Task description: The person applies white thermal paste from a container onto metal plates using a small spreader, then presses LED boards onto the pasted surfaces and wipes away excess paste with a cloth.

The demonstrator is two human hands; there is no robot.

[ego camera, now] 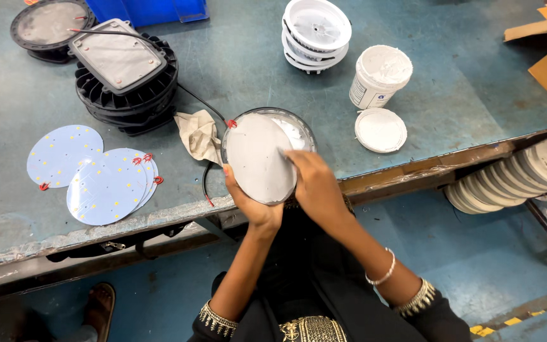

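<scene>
Scuffed teal bench, pasted round disc.

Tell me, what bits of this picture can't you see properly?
- Head view: the round housing is mostly hidden behind the grey-coated disc held over it.
- The left hand has its palm behind that disc.
- The right hand covers the disc's edge with its fingertips.
- The label on the white paste tub is too small to make out.
- The stacked discs under the bench are cut off by its edge.
</scene>
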